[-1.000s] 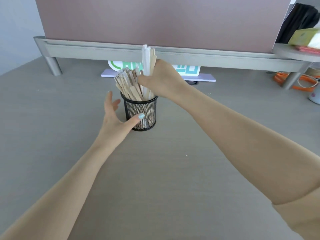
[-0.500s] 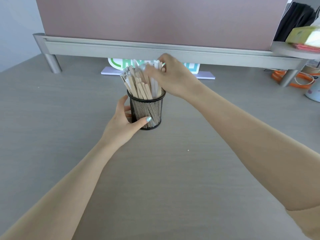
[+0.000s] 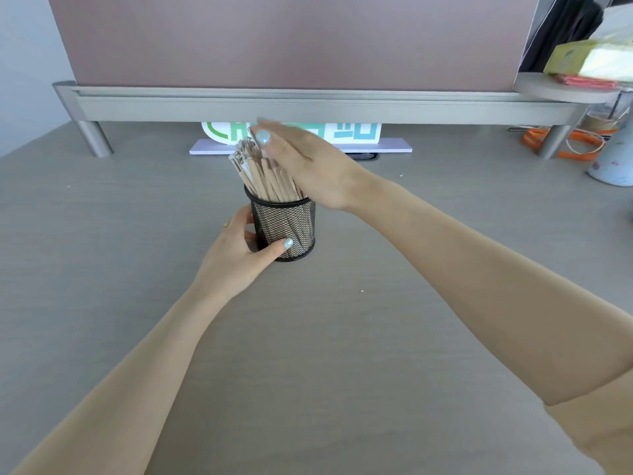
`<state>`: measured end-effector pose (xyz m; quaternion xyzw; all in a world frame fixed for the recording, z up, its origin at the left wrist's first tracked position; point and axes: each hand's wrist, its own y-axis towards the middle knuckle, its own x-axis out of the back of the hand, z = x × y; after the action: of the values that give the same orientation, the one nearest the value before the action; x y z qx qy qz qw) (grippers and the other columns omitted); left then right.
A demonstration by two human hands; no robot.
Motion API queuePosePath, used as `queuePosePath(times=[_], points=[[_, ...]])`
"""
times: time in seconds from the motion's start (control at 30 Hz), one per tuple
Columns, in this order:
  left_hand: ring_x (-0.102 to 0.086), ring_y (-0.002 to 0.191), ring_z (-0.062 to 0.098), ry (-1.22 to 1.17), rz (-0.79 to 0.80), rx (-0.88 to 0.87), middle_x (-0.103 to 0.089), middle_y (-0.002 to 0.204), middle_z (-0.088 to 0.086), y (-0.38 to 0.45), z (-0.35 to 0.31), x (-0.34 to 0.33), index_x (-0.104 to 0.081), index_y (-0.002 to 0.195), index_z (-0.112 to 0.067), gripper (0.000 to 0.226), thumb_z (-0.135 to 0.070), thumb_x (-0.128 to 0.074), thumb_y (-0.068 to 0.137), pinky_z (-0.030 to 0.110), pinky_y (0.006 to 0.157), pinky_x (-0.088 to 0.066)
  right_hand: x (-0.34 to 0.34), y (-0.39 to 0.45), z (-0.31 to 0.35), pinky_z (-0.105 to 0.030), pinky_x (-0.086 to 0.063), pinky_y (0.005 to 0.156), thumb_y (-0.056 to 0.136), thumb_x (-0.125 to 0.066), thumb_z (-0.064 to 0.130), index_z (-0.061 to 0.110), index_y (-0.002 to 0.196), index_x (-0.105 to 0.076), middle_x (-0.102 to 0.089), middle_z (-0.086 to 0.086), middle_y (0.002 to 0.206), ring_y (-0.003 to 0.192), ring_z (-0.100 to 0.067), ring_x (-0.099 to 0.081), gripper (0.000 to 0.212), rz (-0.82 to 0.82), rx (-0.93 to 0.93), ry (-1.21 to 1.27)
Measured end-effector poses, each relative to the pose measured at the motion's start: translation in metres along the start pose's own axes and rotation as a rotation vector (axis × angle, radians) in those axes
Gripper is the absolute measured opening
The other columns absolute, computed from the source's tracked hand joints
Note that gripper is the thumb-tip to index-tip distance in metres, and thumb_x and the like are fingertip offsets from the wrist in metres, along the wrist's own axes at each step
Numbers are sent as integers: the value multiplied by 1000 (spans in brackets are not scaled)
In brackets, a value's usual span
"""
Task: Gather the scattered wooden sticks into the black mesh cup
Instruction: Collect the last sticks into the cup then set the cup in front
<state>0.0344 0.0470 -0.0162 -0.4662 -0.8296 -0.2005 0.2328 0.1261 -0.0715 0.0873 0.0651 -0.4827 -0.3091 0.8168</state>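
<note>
A black mesh cup (image 3: 289,228) stands upright on the grey desk (image 3: 342,337), packed with wooden sticks (image 3: 263,173) that lean to the left. My left hand (image 3: 239,255) wraps the cup's lower left side, thumb across its front. My right hand (image 3: 305,162) lies flat and blurred against the right side and tops of the sticks, fingers extended, holding nothing. No loose sticks show on the desk.
A grey metal shelf riser (image 3: 308,104) with legs spans the back, a mauve panel above it. Under it sit a white-and-green sign (image 3: 356,133) on a lilac base. At the far right are orange loops (image 3: 565,142), a pale cup (image 3: 613,162) and a tissue box (image 3: 592,58).
My right hand lowered a bundle of sticks into the cup, let go, and now lies flat against the sticks. My left hand closed around the cup.
</note>
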Motion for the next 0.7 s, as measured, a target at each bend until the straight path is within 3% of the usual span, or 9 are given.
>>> queuePosePath(times=[0.1, 0.13, 0.2, 0.3, 0.37, 0.43, 0.53, 0.6, 0.7], points=[[-58, 106, 5, -26, 14, -16, -59, 118, -15, -1, -1, 0, -41, 121, -38, 55, -46, -68, 73, 33, 88, -44, 2, -11, -6, -46, 0, 117, 96, -34, 22, 16, 135, -42, -28, -2, 152, 141, -14, -22, 40, -348, 11, 137], [-56, 110, 4, -40, 19, -22, -57, 120, -17, -1, -1, 0, -40, 124, -37, 57, -43, -68, 74, 33, 91, -43, 2, -19, -8, -44, -10, 117, 95, -36, 19, 16, 134, -42, -32, -2, 150, 139, -13, -26, 39, -492, -20, 255], [-52, 114, 1, -73, 37, -33, -54, 121, -23, -2, -2, -1, -37, 128, -34, 63, -42, -68, 74, 34, 98, -41, -3, -37, -13, -22, -29, 106, 95, -36, 13, 18, 132, -41, -39, 0, 142, 124, -6, -38, 38, -622, -217, 522], [-52, 110, -11, -152, 61, -27, -52, 116, -35, -7, -7, -4, -35, 131, -34, 74, -50, -65, 65, 36, 102, -41, -30, -64, -23, -19, -35, 91, 93, -41, 9, 17, 131, -36, -44, 6, 130, 109, -1, -44, 39, -408, -469, 615], [-51, 106, -18, -188, 67, -33, -52, 113, -38, -12, -12, -11, -36, 131, -33, 78, -55, -63, 62, 33, 101, -42, -51, -80, -25, -12, -40, 88, 90, -49, 8, 18, 126, -37, -48, 21, 114, 97, 18, -48, 39, -277, -466, 678], [-54, 110, -8, -221, 39, -26, -56, 118, -29, -18, -16, -21, -35, 130, -35, 74, -53, -63, 64, 37, 100, -44, -61, -86, -22, -10, -41, 88, 87, -55, 11, 18, 131, -35, -47, 31, 106, 91, 30, -45, 50, -234, -434, 735], [-56, 114, 6, -258, 0, -33, -58, 120, -23, -30, -26, -34, -33, 128, -42, 58, -38, -56, 74, 46, 100, -43, -61, -85, -18, -15, -39, 92, 80, -65, 20, 23, 132, -37, -51, 19, 117, 109, 16, -46, 60, -239, -413, 768], [-54, 117, 11, -252, 7, -59, -59, 119, -23, -40, -34, -42, -33, 125, -40, 52, -34, -53, 77, 50, 103, -37, -58, -84, -20, -25, -30, 103, 70, -69, 36, 29, 129, -39, -43, 8, 130, 125, -2, -33, 66, -259, -439, 608], [-51, 118, 12, -265, 39, -65, -58, 118, -16, -56, -43, -53, -34, 125, -34, 51, -36, -51, 77, 50, 105, -32, -46, -87, -27, -36, -23, 110, 61, -68, 55, 37, 122, -41, -33, 6, 129, 127, -12, -23, 69, -240, -558, 380]])
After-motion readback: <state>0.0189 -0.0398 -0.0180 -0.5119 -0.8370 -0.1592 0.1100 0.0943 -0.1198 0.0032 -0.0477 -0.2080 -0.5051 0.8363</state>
